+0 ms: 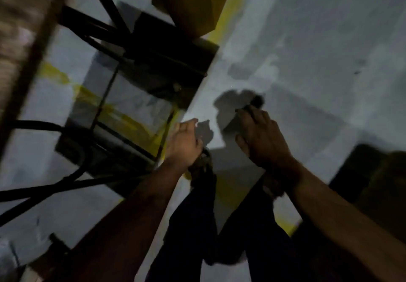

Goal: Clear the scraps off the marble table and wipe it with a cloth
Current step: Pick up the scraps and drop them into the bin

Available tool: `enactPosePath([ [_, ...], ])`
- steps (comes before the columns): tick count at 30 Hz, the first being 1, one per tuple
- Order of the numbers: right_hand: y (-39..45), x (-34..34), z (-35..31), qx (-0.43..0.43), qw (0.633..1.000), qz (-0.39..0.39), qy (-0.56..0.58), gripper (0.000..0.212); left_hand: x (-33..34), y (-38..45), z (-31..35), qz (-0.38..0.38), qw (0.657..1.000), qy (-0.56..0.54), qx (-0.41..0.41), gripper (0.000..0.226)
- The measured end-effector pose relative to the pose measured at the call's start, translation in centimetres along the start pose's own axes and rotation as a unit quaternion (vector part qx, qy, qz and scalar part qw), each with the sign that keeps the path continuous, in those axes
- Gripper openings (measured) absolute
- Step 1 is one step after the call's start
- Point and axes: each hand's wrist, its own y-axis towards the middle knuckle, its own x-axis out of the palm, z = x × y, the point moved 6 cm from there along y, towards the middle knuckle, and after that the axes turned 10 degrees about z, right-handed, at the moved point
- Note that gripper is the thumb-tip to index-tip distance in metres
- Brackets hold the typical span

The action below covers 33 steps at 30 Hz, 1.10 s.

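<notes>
The picture is dark and smeared by motion, and I look down at a grey floor (307, 39). My right hand (261, 136) reaches forward over the floor, and its fingertips seem to pinch a small dark scrap (256, 102). My left hand (183, 143) hangs lower and to the left, with its back toward me and its fingers tucked under out of sight. A blurred brown slab edge (24, 46) at the far left may be the table. No cloth shows.
A black metal frame (153, 46) with bars and cables stands on the left over yellow floor lines (123, 116). A yellow-brown sack (189, 2) sits at the top. A dark box (360, 171) is at the right. My legs and feet (202, 171) are below my hands.
</notes>
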Motion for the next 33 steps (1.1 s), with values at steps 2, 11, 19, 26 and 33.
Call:
enactPosePath([
  [2,4.9,5.0,1.1,-0.003,1.000,0.000,0.009,0.069,4.1,6.6,-3.2,0.028,0.999,0.024,-0.027,0.058],
  [11,19.5,26.4,4.0,-0.037,0.998,-0.007,0.045,0.063,19.9,28.1,-18.4,0.011,0.990,0.041,-0.136,0.073],
  [19,20.3,34.2,6.9,-0.046,0.996,-0.024,0.079,0.062,25.8,32.9,-23.0,0.135,0.970,-0.069,-0.188,0.053],
  [26,14.5,26.2,4.8,-0.008,0.988,-0.001,0.155,0.070,19.9,18.0,-9.7,0.160,0.939,-0.278,-0.126,0.034],
  [33,5.2,10.1,0.7,0.021,0.974,-0.057,0.220,0.070,10.0,2.8,0.4,0.121,0.780,-0.547,-0.280,0.021],
])
